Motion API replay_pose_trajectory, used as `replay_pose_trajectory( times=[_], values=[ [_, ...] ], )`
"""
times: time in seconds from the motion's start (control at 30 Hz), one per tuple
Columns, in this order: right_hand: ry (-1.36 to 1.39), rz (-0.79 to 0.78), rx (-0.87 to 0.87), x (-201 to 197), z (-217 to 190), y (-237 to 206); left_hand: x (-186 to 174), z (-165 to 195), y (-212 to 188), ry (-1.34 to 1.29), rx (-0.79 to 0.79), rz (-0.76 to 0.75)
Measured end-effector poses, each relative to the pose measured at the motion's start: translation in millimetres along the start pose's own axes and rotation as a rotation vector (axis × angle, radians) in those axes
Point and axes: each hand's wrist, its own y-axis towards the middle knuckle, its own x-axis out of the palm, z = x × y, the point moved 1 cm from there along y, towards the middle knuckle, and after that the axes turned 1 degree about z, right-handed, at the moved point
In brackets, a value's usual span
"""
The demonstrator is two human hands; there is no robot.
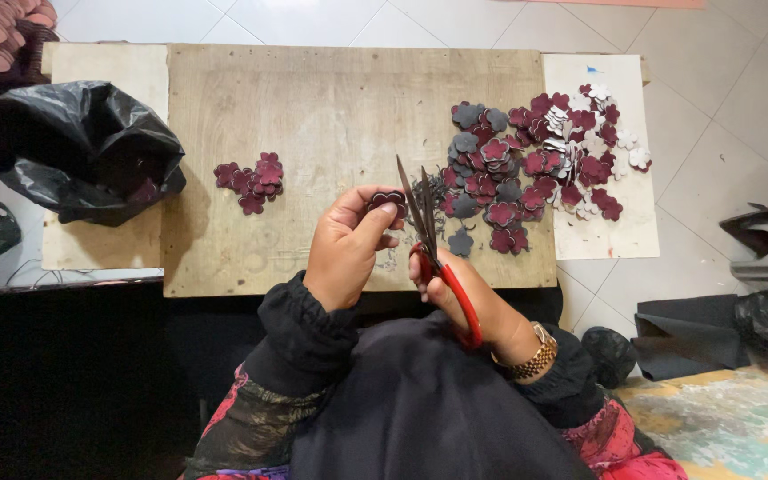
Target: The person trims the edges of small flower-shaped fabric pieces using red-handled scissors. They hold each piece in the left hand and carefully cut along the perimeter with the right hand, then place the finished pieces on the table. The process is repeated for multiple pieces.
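The left hand (346, 249) pinched a small dark red flower-shaped cutout (388, 201) between thumb and fingers, held just above the near edge of the wooden board (331, 116). The right hand (468, 298) gripped red-handled scissors (428, 236), fingers closed through the loops, blades pointing away from the person and slightly parted, tips just beside the cutout. A small cluster of dark red flower cutouts (252, 180) lay toward the left side of the board, well apart from the hands. A big loose pile of cutouts (535, 160), dark red, grey and white, spread over the board's right edge and onto a white sheet (611, 236) beside it. A crumpled black plastic bag (82, 147) sat at the board's left edge on a pale panel. A gold watch (535, 356) was on the right wrist. Both arms wore black sleeves. White tiled floor (722, 107) showed beyond the board.
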Motion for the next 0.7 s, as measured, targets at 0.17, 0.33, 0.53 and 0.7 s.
replay_pose_trajectory(
  times=[0.17,0.33,0.53,0.7],
  values=[
    [0.016,0.013,0.023,4.6,5.9,0.1,-1.4,-1.4,-1.6,0.060,0.046,0.024],
    [0.016,0.014,0.018,7.5,4.1,1.4,-1.2,-2.3,-3.0,0.068,0.051,0.026],
    [0.034,0.016,0.006,7.5,0.6,1.9,2.0,-2.1,-4.3,0.035,0.084,0.013],
    [0.023,0.034,0.017,8.1,2.4,3.5,3.5,-2.5,-4.4,0.063,0.109,0.018]
  ],
)
